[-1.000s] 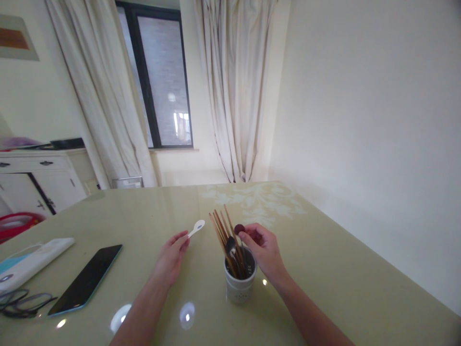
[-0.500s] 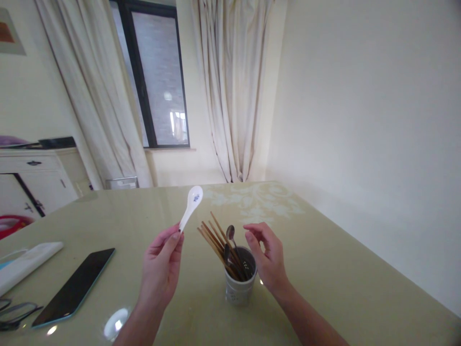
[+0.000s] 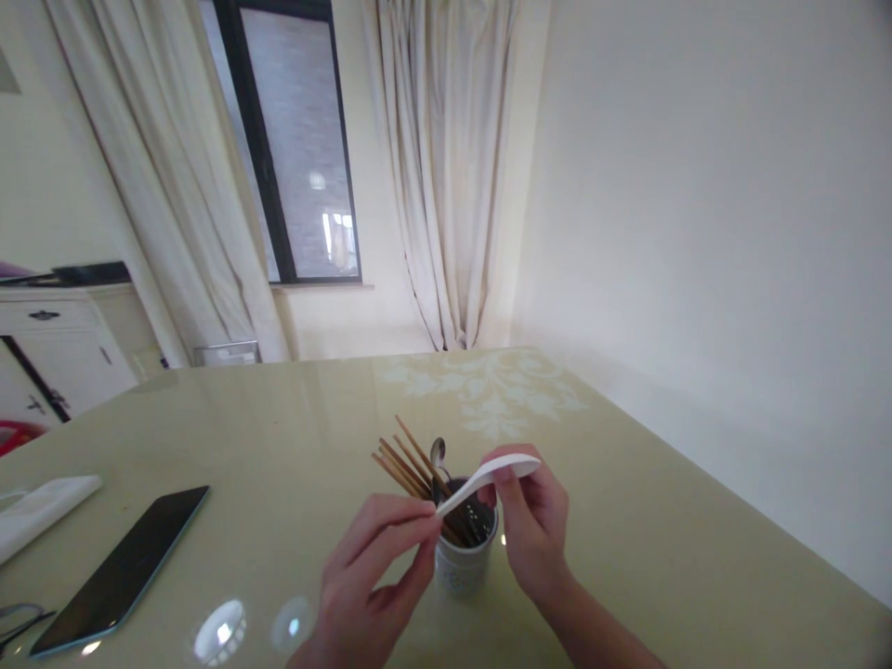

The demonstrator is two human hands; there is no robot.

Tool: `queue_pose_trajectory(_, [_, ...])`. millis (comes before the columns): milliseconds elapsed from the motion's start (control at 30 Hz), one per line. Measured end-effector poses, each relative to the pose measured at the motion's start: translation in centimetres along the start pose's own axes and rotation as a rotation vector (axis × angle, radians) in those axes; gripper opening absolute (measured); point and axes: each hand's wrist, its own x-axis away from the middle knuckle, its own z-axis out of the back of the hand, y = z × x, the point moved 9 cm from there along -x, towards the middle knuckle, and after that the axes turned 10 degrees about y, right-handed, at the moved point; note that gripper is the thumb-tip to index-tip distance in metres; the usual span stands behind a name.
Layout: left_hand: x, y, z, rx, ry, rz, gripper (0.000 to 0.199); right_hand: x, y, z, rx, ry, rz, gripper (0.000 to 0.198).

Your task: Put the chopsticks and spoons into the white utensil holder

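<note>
A white soup spoon (image 3: 475, 483) is held level between both hands, above the rim of a grey utensil holder (image 3: 463, 569). My left hand (image 3: 380, 567) pinches the tip of its handle between thumb and fingers. At the bowl end, my right hand (image 3: 533, 520) grips the spoon with the thumb against its near side. Several wooden chopsticks (image 3: 406, 457) lean to the left in the holder. A metal spoon (image 3: 438, 452) stands among them, and the lower ends of these utensils are partly hidden by the spoon and the holder's wall.
On the left of the glossy table (image 3: 279, 418) lies a dark tablet-like device (image 3: 125, 567). Glasses (image 3: 20, 621) and a white object (image 3: 45, 511) are by the left edge. A wall (image 3: 711, 279) runs along the right side.
My left hand has brought the spoon right and down, turning it from upright to nearly level. My right hand, empty before, now holds its bowl end. The view has shifted slightly.
</note>
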Motion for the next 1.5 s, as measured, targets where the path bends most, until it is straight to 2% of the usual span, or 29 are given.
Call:
queue_pose_trajectory(100, [0.6, -0.8, -0.4, -0.042, 0.016, 0.02, 0.02, -1.8, 0.6, 1.7, -0.045, 0.171, -0.039, 0.03])
queue_pose_trajectory(167, [0.9, -1.5, -0.8, -0.06, -0.012, 0.054, 0.023, -3.0, 0.7, 2.9, -0.043, 0.26, -0.034, 0.033])
queue_pose_trajectory(233, [1.1, -2.2, -1.2, -0.074, -0.056, 0.087, 0.032, -4.0, 0.7, 3.4, -0.019, 0.277, -0.026, 0.034])
queue_pose_trajectory(333, [1.3, -3.2, -1.7, -0.072, -0.093, 0.117, 0.037, -4.4, 0.9, 2.9, 0.04, 0.196, -0.052, 0.035])
queue_pose_trajectory(500, [1.3, -5.0, -1.9, -0.029, -0.145, 0.19, 0.03, -3.1, 1.2, 1.1, 0.108, 0.033, -0.064, 0.031])
queue_pose_trajectory(700, [1.2, -6.8, -1.8, 0.013, -0.192, 0.321, 0.029, -1.9, 1.4, 0.2, 0.253, -0.111, 0.042, 0.027])
queue_pose_trajectory(867, [2.3, -7.2, -3.0, 0.127, -0.282, 0.39, 0.042, -1.3, 0.7, -0.5, 0.341, -0.205, 0.177, 0.028])
queue_pose_trajectory(1000, [4.1, -8.8, -3.3, 0.055, -0.28, 0.496, 0.043, -0.7, 1.3, -1.2, 0.312, -0.24, 0.126, 0.029])
queue_pose_trajectory(1067, [4.7, -9.4, -3.3, 0.043, -0.272, 0.542, 0.052, -0.3, 1.7, -1.4, 0.302, -0.248, 0.094, 0.031])
queue_pose_trajectory(1133, [4.8, -9.4, -3.5, 0.055, -0.291, 0.552, 0.058, -0.1, 1.8, -1.4, 0.308, -0.254, 0.094, 0.032])
queue_pose_trajectory(1300, [3.8, -8.5, -4.0, 0.085, -0.386, 0.501, 0.037, 0.6, 1.5, -1.7, 0.333, -0.334, 0.159, 0.022])
queue_pose_trajectory(1500, [4.2, -8.7, -4.2, 0.179, -0.399, 0.548, 0.05, 1.1, -0.4, -2.9, 0.442, -0.406, 0.34, 0.009])
